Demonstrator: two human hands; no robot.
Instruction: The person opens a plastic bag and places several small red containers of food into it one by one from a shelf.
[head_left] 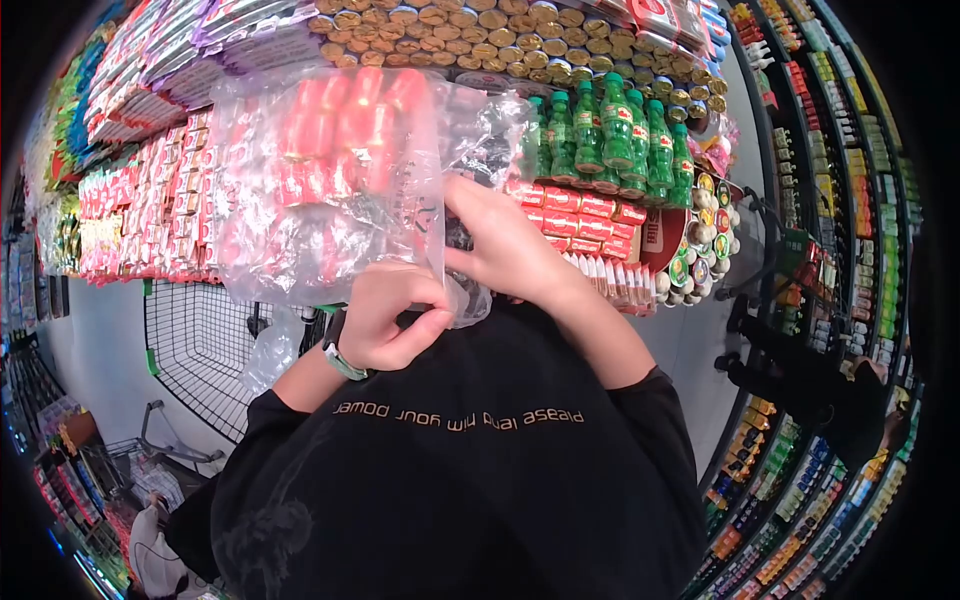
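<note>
A large clear plastic bag (pixel 330 235) spreads out in front of me, over the goods display. Red can-like packages (pixel 345 130) show through its film. My left hand (pixel 393 315), with a watch (pixel 343 362) on the wrist, is closed on the bag's near edge, thumb and fingers pinched together. At the bag's right edge is my right hand (pixel 500 235), thumb in front and the other fingers partly hidden behind the plastic. More crumpled clear film (pixel 480 130) lies just beyond it.
Green bottles (pixel 605 130) and red boxes (pixel 585 215) stand right of the bag, with gold-topped cans (pixel 480 35) behind. A wire shopping cart (pixel 190 330) is at lower left. Another person (pixel 830 390) is by the right-hand shelves (pixel 850 130).
</note>
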